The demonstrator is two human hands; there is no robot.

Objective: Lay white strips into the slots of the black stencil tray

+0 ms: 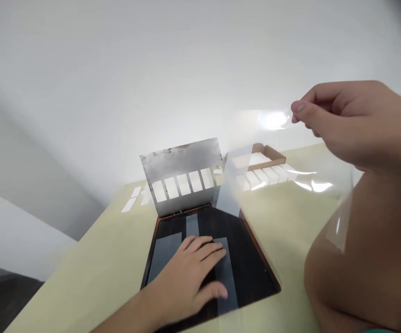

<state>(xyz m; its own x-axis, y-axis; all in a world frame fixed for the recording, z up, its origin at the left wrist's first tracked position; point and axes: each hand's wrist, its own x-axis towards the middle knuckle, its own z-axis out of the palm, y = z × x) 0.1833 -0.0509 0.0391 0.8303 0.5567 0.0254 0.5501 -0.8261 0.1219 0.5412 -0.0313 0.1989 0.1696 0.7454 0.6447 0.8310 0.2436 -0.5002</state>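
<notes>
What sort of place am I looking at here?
Probably a light-assembly workroom or lab bench: a pale tabletop, a hinged metal stencil plate above a dark board, and a cardboard tray of white strips.

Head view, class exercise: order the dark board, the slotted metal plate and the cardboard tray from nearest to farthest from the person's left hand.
1. Dark board: under the left hand.
2. Slotted metal plate: raised at the board's far edge.
3. Cardboard tray: farthest, beyond the plate, rightward.
</notes>
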